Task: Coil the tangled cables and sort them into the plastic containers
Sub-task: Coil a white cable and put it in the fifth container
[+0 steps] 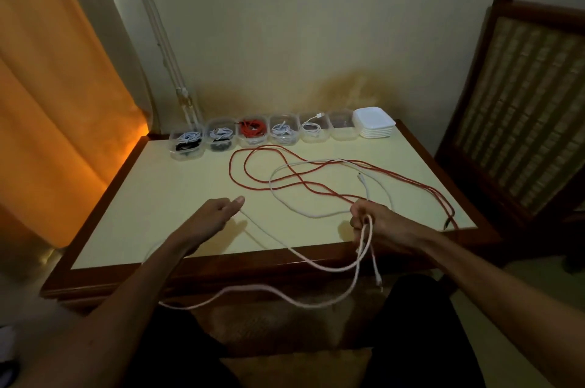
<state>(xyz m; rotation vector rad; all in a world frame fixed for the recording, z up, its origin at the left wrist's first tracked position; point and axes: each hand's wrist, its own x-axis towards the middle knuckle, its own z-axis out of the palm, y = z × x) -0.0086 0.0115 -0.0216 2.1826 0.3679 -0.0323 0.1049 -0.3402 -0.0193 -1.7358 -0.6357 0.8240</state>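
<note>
Right hand (376,223) grips white cable (364,248) over table edge (253,264).

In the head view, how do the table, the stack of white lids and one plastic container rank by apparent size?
1. table, clearly largest.
2. stack of white lids.
3. container with the red cable, only slightly smaller; both stand in the same back row.
</note>
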